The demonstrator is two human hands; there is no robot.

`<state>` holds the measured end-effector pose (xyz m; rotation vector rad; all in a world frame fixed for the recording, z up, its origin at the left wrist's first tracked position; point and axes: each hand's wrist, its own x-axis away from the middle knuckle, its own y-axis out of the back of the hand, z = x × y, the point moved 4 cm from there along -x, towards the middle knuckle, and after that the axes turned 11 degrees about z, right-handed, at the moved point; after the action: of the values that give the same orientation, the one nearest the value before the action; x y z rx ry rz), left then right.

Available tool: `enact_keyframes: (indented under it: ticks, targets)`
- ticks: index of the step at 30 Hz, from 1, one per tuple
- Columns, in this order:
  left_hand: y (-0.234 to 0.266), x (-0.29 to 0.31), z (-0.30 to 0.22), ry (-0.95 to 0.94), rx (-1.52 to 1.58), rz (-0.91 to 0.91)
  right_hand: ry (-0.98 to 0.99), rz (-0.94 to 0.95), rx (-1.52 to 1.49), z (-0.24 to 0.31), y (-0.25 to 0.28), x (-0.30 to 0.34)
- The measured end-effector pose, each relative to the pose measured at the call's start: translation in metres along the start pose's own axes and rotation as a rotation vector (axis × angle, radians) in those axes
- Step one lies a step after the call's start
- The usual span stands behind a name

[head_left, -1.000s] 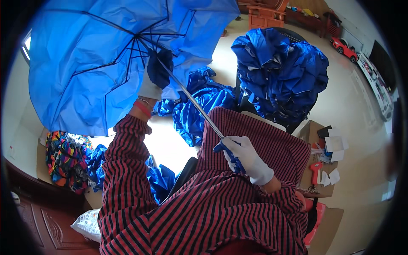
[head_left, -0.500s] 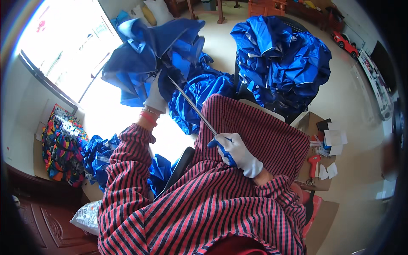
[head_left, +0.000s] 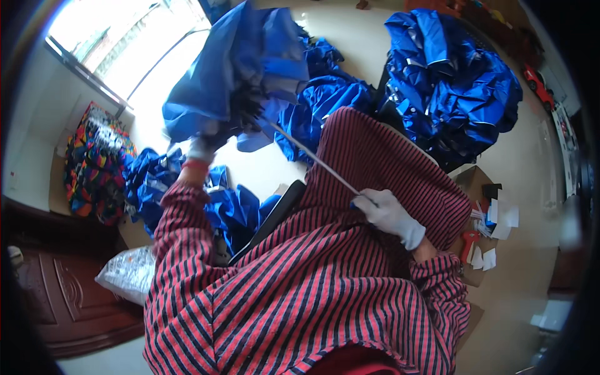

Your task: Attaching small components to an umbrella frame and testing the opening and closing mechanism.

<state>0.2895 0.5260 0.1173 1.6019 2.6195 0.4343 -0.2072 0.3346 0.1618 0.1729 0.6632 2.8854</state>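
A blue umbrella (head_left: 234,69) is in front of me at upper left, its canopy loosely gathered and blurred. Dark ribs (head_left: 247,109) bunch at its inner side. From them a thin metal shaft (head_left: 315,157) slants down over my lap. My right hand (head_left: 390,215), in a white glove with blue on the fingers, is closed round the shaft's lower end. My left hand (head_left: 201,150), gloved too, is at the canopy's lower edge by the ribs. Cloth and blur hide its fingers, so its grip does not show.
Blue umbrella cloth is heaped on a black chair (head_left: 447,94) at upper right. More blue cloth (head_left: 231,212) lies at my left, near multicoloured folded pieces (head_left: 97,169). A silvery bag (head_left: 128,275) is beside my left elbow. Cardboard (head_left: 478,187) at right bears papers and a red tool (head_left: 469,244).
The view has shifted. The canopy has gathered in from a wider spread, and my left hand has moved from beside the ribs to its lower edge. My right hand still grips the shaft.
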Motion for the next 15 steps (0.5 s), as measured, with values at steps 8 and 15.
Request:
enact_keyframes:
  ticks: [8, 15]
  targets:
    - [-0.046, -0.086, 0.017, -0.164, -0.165, -0.167, 0.201, 0.063, 0.627, 0.039, -0.02, -0.001]
    - [-0.108, -0.091, -0.031, -0.46, -0.983, -0.638, -0.101, -0.163, 0.086, 0.025, -0.03, -0.005]
